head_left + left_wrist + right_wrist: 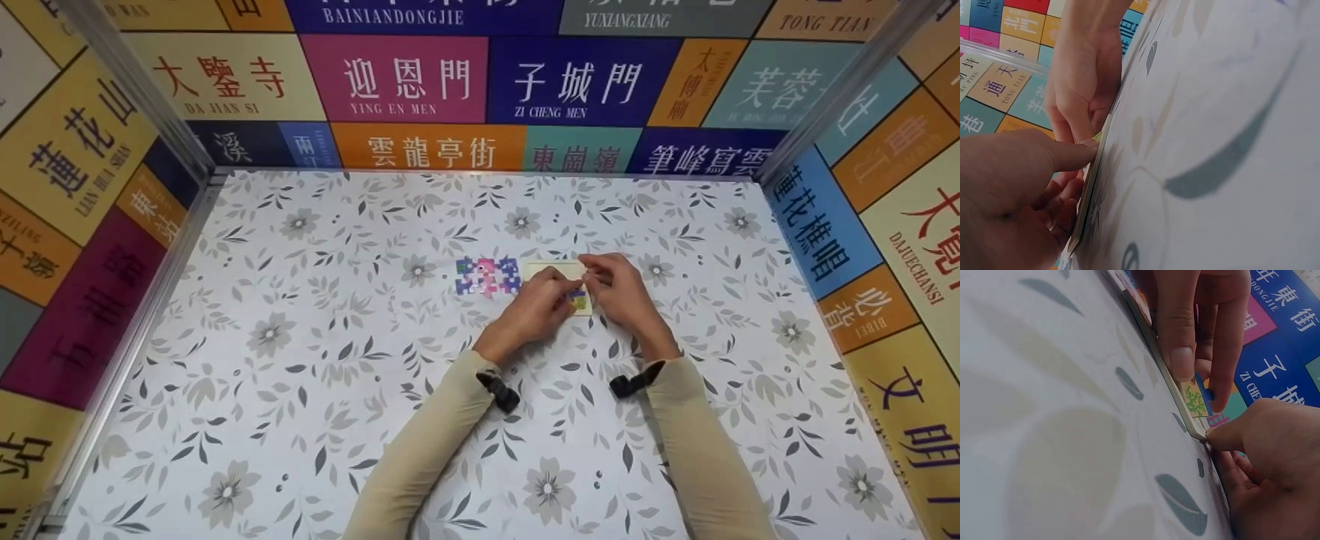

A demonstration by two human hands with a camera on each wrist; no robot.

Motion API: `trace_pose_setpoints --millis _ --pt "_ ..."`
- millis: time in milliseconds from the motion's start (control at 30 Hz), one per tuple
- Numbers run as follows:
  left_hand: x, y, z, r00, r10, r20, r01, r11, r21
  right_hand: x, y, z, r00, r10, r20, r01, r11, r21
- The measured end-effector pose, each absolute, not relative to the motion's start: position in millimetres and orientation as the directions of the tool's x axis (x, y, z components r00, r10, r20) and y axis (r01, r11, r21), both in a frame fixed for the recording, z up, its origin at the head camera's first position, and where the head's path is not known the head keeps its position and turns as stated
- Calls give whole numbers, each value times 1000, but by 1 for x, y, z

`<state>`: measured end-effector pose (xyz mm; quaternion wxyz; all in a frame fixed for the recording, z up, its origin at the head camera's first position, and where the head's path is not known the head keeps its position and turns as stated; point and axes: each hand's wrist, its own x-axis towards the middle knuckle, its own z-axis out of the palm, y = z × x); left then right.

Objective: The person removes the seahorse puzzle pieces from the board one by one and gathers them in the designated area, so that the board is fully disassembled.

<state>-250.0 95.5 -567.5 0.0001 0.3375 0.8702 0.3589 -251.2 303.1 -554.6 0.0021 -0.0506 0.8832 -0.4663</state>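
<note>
A pale, shallow puzzle tray [555,264] lies on the patterned surface between the two hands. My left hand [536,304] reaches over it from the left. In the right wrist view its thumb and a finger grip a yellow, green and blue puzzle piece [1195,400] at the tray's near corner. My right hand [619,289] is at the tray's right side, and its thumb [1227,436] and fingers pinch the edge by that corner. From the left wrist view, the left thumb [1075,156] presses at the tray's rim [1092,174]. The left hand covers much of the tray.
Joined purple, pink and green puzzle pieces [487,276] lie just left of the tray. White cloth [322,420] with grey flowers and leaves covers the table. Panels printed with Chinese characters [397,79] stand along the back and both sides. Black straps [634,381] sit on both wrists.
</note>
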Motion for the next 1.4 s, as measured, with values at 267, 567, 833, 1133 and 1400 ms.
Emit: trace_pose_setpoints --millis 267,567,833,1133,1400 --pt "-240 86 -546 -752 609 253 623 529 577 -251 302 -555 -995 -91 51 -94 568 -817" --pt "-239 63 -536 -743 618 257 637 537 553 -251 302 -554 -995 -98 32 -82 559 -825" --pt "-240 35 -536 -758 605 244 624 563 542 -250 302 -554 -995 -91 29 -75 559 -826" --pt "-239 10 -535 -778 587 225 598 581 552 -249 302 -554 -997 -72 27 -64 572 -818" --pt "-238 -8 -538 -788 574 221 586 590 555 -249 302 -554 -997 -69 22 -58 577 -815"
